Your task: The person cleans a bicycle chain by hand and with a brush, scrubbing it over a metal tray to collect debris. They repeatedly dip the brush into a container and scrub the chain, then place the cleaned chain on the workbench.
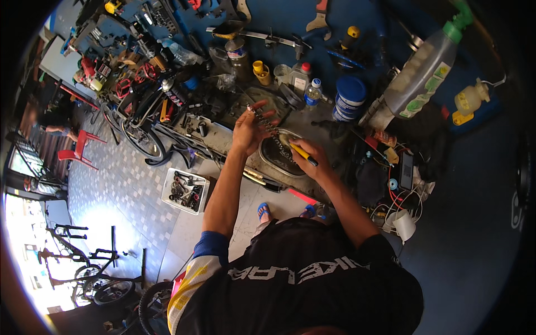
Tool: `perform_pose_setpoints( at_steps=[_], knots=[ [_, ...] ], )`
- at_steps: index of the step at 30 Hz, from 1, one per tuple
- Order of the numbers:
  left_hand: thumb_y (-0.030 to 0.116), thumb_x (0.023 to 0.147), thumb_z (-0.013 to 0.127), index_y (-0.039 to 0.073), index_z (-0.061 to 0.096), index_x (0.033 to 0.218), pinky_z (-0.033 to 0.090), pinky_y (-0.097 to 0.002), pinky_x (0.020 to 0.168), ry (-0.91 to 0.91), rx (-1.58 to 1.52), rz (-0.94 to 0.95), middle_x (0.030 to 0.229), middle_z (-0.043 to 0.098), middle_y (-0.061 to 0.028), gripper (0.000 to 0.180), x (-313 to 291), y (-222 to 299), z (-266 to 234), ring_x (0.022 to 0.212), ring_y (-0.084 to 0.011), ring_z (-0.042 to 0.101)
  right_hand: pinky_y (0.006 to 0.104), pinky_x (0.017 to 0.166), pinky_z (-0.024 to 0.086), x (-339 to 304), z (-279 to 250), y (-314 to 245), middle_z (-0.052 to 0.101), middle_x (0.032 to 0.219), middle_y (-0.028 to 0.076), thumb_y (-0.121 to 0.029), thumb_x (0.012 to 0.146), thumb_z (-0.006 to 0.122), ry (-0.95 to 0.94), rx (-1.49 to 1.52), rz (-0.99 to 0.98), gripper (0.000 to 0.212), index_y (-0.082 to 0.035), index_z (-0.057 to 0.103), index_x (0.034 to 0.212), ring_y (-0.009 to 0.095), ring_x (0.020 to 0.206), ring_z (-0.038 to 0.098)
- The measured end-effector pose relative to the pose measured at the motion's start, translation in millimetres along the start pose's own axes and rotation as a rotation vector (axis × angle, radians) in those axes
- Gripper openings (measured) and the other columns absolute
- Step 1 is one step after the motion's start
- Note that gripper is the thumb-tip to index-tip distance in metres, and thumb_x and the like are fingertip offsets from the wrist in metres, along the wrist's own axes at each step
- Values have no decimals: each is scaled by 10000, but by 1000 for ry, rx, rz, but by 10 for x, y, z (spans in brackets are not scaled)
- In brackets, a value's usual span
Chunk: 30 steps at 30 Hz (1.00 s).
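Left hand [249, 133] holding chain [267, 124]; right hand [314, 158] gripping yellow-handled tool [302, 153] by tray [272, 163]; white lettering [279, 274] across black shirt [301, 304].

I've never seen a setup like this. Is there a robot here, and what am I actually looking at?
There's no robot here: these are a person's own two bare hands. The picture comes from a wide camera worn on the head, looking down, so its left is the person's left, and straight edges bend near the rim.

The left hand holds a metal chain over a cluttered bench. The right hand grips a yellow-and-black tool; its working end is hard to make out. Below them sits an oval tray.

Farther back on the bench are a blue tub and a bottle with a red cap, among other items.
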<state>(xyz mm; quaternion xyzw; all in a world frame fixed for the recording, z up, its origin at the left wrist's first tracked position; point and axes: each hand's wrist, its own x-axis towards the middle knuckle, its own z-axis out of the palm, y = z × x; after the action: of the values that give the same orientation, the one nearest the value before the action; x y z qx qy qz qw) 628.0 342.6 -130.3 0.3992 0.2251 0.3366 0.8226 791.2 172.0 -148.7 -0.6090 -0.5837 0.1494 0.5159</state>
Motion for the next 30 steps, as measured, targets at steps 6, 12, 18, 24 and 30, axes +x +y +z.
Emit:
perform_pose_setpoints(
  at_steps=[6, 12, 18, 24, 30],
  knots=[
    [403, 1106, 513, 132, 579, 1471, 577, -347, 746, 138, 81, -7, 1292, 681, -99, 459, -56, -5, 178, 960, -188, 703, 430, 769, 582, 394, -103, -307, 745, 970, 195, -270, 956, 710, 60, -153, -34, 245, -64, 759, 1080, 373, 933, 731],
    [263, 1094, 563, 61, 664, 1384, 512, -259, 722, 76, 524, 69, 1048, 708, 2, 367, 109, -202, 226, 850, -68, 595, 488, 723, 575, 1047, -131, -487, 745, 910, 203, -531, 934, 673, -156, -479, 153, 462, -82, 783, 940, 392, 876, 728],
    [284, 1055, 632, -14, 699, 1260, 485, -250, 672, 163, 764, 374, 856, 675, 2, 369, 112, -339, 162, 752, -80, 595, 508, 732, 572, 1081, -140, -482, 746, 849, 180, -535, 901, 691, -223, -536, 262, 452, -94, 782, 871, 400, 850, 729],
    [529, 1013, 643, -19, 737, 1016, 525, -315, 639, 350, 707, -127, 792, 703, -83, 556, -158, -697, 116, 725, -164, 665, 465, 752, 563, 973, -181, -435, 749, 884, 145, -448, 921, 714, 9, -424, 170, 357, -97, 779, 917, 363, 850, 721],
    [549, 1030, 595, 20, 649, 1263, 566, -379, 806, 186, -181, -379, 1082, 715, -134, 580, -177, -866, 484, 923, -246, 714, 404, 748, 550, 575, -431, -250, 746, 925, 128, -241, 870, 831, 168, -156, -31, 191, -82, 766, 955, 338, 877, 721]
  ],
)
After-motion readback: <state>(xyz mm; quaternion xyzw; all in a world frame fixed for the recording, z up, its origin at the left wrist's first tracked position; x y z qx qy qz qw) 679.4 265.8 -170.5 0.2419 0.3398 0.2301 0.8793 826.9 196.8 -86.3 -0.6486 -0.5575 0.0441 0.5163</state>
